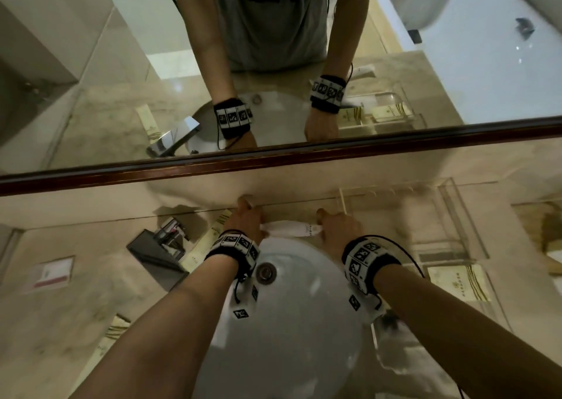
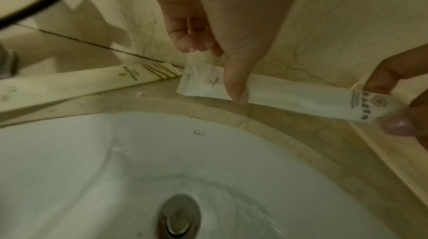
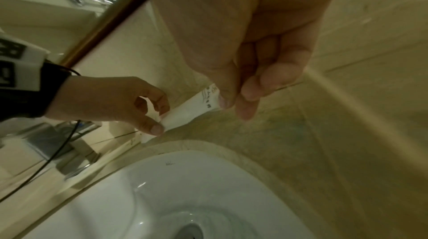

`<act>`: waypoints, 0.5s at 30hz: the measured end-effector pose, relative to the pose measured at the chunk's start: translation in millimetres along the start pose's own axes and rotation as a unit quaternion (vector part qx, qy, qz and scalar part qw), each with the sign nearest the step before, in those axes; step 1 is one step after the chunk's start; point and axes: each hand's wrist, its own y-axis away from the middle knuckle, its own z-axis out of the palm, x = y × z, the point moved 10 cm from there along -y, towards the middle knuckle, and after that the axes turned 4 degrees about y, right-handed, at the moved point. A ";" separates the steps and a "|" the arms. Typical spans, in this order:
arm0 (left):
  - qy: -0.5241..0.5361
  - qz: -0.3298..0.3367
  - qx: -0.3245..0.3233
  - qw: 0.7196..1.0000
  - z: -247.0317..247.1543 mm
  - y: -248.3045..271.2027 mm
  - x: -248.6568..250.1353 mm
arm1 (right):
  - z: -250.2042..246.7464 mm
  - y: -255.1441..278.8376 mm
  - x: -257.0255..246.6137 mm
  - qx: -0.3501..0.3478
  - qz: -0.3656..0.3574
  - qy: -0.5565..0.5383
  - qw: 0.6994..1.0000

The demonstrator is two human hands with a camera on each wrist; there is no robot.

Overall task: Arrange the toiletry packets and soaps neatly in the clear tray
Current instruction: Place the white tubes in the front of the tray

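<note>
A long white packet [image 1: 290, 229] lies level above the counter strip behind the sink [image 1: 292, 307], held at both ends. My left hand [image 1: 254, 227] pinches its left end between thumb and fingers [image 2: 193, 45], the thumb pressed on the packet [image 2: 289, 94]. My right hand [image 1: 323, 226] pinches the printed right end, as the right wrist view shows at the right hand [image 3: 236, 103] and packet [image 3: 187, 113]. The clear tray [image 1: 447, 191] stands to the right with a cream packet [image 1: 456, 280] in it.
A long cream packet [image 1: 213, 234] lies left of my left hand, beside the chrome faucet [image 1: 161, 246]. A small card [image 1: 53, 272] and another cream packet [image 1: 112, 334] lie on the left counter. A framed mirror [image 1: 273, 158] runs along the back.
</note>
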 end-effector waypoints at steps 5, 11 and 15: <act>-0.008 0.028 -0.019 0.999 1.7 44.1 31.2 | -25.4 64.6 28.5 0.051 -0.015 -0.007 0.999; 0.027 0.059 -0.047 0.997 31.7 91.9 90.0 | -21.3 132.3 91.5 0.105 -0.005 -0.045 0.993; 0.061 0.069 -0.073 0.993 63.0 120.6 130.9 | 4.0 168.2 148.6 0.064 0.028 -0.154 0.986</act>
